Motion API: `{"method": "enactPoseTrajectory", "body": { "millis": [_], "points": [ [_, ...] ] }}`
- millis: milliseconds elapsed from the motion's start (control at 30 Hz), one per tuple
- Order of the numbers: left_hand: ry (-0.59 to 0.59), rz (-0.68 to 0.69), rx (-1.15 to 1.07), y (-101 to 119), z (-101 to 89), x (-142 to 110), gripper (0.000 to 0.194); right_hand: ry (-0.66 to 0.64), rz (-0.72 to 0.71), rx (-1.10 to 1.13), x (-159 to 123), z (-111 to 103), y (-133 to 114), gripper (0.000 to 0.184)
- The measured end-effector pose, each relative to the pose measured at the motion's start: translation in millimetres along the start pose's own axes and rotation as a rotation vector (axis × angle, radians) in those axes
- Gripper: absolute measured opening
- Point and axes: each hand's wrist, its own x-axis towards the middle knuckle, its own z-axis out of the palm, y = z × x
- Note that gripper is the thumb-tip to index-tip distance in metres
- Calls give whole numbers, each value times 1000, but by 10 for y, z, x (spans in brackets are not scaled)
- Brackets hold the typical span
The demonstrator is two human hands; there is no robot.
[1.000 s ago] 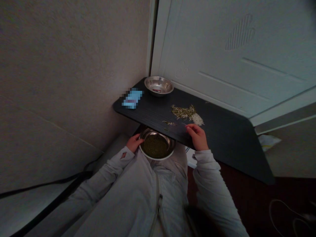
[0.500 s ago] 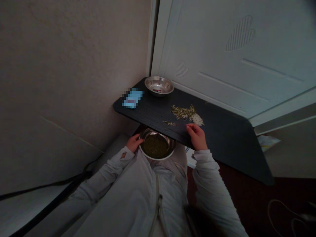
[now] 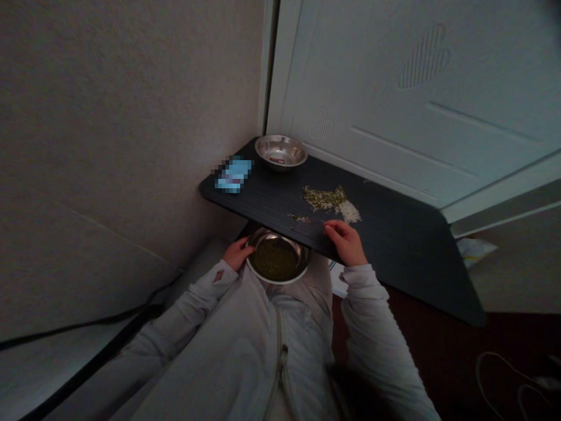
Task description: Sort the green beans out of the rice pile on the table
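My left hand is closed on the left rim of a metal bowl, its thumb over the edge. The bowl rests at my lap, partly beneath the front edge of the black table, and holds green beans. Just above the tabletop, my right hand has thumb and fingers pinched together; whatever sits between them is too dark to make out. Left of its fingertips lies a small scatter of grains. Behind it spreads a pile of mixed green beans and white rice.
A second metal bowl stands at the table's back corner. To its left lies a phone with a lit, pixelated screen. A white door borders the table's back, and a wall rises at left. A pale cable lies on the floor.
My right hand has shifted slightly left, toward the small scatter of grains. My left hand stays on the bowl's rim.
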Motion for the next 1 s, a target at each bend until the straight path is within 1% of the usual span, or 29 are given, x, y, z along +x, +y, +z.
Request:
{"method": "enactPoseTrajectory", "body": {
  "millis": [267, 433, 667, 833, 1000],
  "points": [
    [10, 10, 40, -36, 0, 16, 37, -16, -3, -8, 16, 6, -20, 25],
    [4, 4, 22, -7, 2, 7, 39, -47, -19, -8, 3, -4, -46, 23],
    [-5, 7, 28, 20, 4, -7, 37, -29, -11, 6, 7, -3, -29, 24],
    [3, -6, 62, 60, 8, -26, 37, -31, -13, -27, 11, 1, -30, 24],
    [-40, 4, 64, 61, 16, -22, 38, -54, -10, -67, 11, 9, -23, 27]
  ]
}}
